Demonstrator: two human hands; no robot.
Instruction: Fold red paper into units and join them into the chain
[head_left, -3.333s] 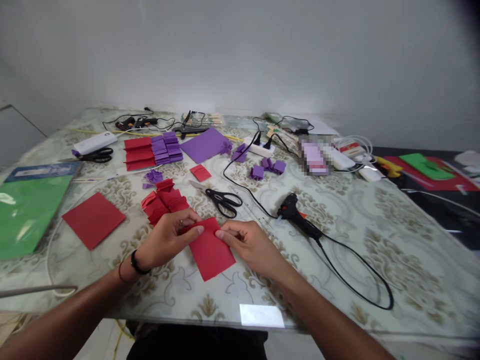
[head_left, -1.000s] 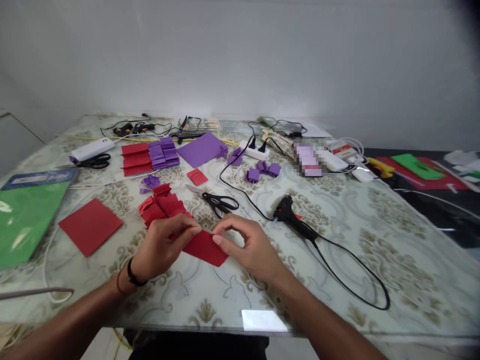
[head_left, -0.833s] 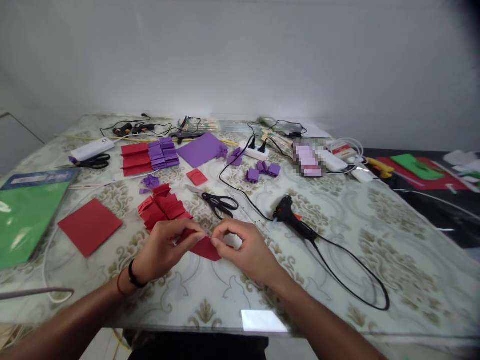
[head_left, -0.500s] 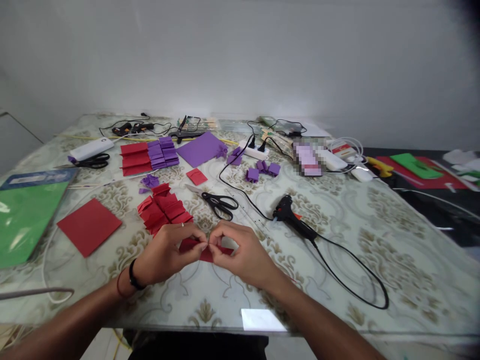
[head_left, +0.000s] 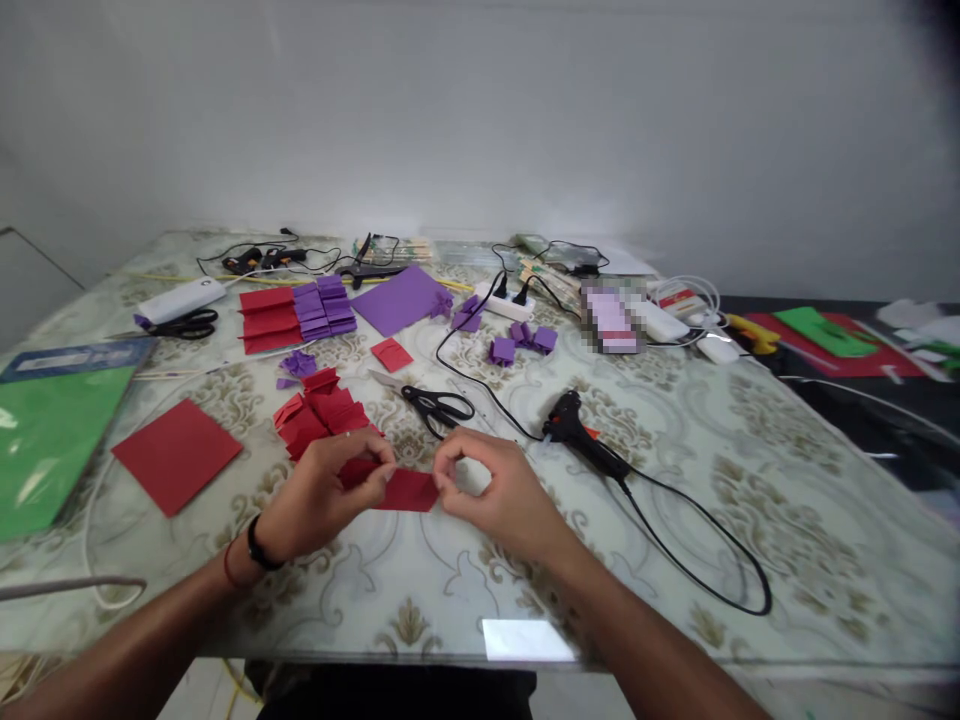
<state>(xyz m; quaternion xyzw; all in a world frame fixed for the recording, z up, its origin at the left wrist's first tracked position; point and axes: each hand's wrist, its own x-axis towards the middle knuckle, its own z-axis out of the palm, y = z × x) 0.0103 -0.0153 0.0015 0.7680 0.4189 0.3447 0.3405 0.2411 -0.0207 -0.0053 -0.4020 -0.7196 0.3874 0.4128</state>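
A folded red piece of paper (head_left: pixel 409 490) is low over the table between my hands. My left hand (head_left: pixel 337 485) pinches it toward its left part, the fingertips lying over the paper. At the paper's right edge, thumb and forefinger of my right hand (head_left: pixel 499 495) are closed together. Just behind my left hand sits a cluster of pleated red paper pieces (head_left: pixel 322 405). Black-handled scissors (head_left: pixel 431 400) lie beyond my right hand, their blades pointing left. A black glue gun (head_left: pixel 581 435) with its cord rests farther right. To the left is a flat red paper square (head_left: pixel 178 455).
Pleated red and purple paper (head_left: pixel 296 315), a purple sheet (head_left: pixel 400 300) and small purple folded pieces (head_left: pixel 502 350) lie farther back. A white power strip (head_left: pixel 506 300) has plugs in it. A phone (head_left: pixel 611 320) is at right, a green sheet pack (head_left: pixel 52 450) at left.
My hands have drawn apart from where their fingertips met, the left going left and the right slightly right. The red piece has shifted left, and more of it shows between them.
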